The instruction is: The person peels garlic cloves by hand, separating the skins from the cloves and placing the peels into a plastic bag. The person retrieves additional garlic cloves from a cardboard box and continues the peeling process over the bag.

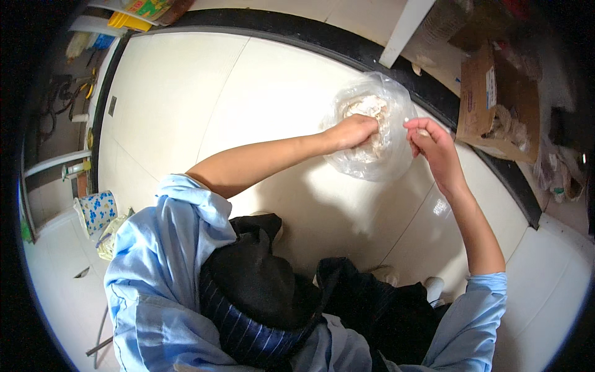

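Note:
A clear plastic bag (386,169) stands on the pale tiled floor, its mouth spread wide. Inside lies a whitish, crumpled mass (367,106) that I cannot identify. My left hand (355,131) reaches into the bag and rests against this mass with curled fingers; what they may grip is hidden. To the right of the bag my right hand (430,139) is raised near its rim, the fingers bent. A small white bit (406,120) shows at a fingertip of that hand; whether it is held is unclear.
A cardboard box (476,104) with plastic bags stands at the right, beyond a black floor border (344,46). A white post (404,35) rises behind the bag. Shelving with assorted items lines the left side, above a blue-patterned bag (100,209). My knees are close below the hands.

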### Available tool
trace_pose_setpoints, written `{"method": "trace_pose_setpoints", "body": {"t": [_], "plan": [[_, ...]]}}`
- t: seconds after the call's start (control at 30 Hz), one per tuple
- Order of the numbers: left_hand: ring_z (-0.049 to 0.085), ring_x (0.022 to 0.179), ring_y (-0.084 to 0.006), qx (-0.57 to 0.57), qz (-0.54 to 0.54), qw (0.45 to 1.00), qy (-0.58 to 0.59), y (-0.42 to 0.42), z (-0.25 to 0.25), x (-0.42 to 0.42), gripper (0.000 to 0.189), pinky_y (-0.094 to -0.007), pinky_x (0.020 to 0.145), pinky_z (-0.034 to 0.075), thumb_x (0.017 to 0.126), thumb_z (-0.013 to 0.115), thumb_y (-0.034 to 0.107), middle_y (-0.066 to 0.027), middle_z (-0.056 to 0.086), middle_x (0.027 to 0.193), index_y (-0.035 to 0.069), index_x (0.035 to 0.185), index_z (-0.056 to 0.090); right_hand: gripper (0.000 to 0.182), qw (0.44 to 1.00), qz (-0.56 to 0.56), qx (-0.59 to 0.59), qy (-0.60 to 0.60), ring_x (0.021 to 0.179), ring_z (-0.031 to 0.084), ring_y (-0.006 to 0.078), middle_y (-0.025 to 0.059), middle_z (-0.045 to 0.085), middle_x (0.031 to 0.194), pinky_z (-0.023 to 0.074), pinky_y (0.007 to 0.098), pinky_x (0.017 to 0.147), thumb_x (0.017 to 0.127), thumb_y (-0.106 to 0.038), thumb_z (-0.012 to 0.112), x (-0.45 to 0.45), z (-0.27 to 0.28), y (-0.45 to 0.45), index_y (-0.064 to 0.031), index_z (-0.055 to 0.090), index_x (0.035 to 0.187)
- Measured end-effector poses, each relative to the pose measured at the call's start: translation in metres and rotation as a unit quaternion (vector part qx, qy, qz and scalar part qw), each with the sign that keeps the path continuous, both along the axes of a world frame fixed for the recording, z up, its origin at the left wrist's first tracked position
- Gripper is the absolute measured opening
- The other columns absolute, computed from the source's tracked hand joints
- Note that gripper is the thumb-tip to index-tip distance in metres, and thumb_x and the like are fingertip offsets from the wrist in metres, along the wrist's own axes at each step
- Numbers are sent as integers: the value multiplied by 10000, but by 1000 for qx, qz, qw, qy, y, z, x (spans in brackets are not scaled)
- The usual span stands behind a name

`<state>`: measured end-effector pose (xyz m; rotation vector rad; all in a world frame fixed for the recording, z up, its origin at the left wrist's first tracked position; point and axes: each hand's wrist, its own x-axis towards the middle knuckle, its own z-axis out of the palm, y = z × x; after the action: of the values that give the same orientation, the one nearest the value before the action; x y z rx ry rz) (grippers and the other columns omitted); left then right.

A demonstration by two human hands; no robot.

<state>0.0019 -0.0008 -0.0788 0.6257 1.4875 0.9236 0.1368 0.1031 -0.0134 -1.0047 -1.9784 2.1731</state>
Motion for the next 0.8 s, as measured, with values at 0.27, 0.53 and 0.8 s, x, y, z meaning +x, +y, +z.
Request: {"method": "trace_pose_setpoints", "body": {"t": [0.27,0.53,0.8], "plan": [[247,390,-72,-4,70,937,-343,5,17,-3,200,-184,332,195,647,277,199,0,337,500,86,509,368,105,998,-18,63,-5,564,393,40,-19,458,667,324,168,525,740,-82,441,5,1,9,-43,499,818],[307,411,-67,-52,32,988,-142,4,29,1,239,-202,385,260,743,349,261,14,353,517,110,566,405,160,894,-60,440,-62,625,428,120,68,467,699,352,215,580,666,-42,414,29,-5,49,-16,466,814],[399,482,-88,32,44,985,-165,-4,18,-10,197,-201,411,316,659,376,65,-35,475,617,26,805,503,121,947,49,315,-45,621,397,59,8,449,667,334,166,566,690,20,418,28,8,49,-19,487,781]]}}
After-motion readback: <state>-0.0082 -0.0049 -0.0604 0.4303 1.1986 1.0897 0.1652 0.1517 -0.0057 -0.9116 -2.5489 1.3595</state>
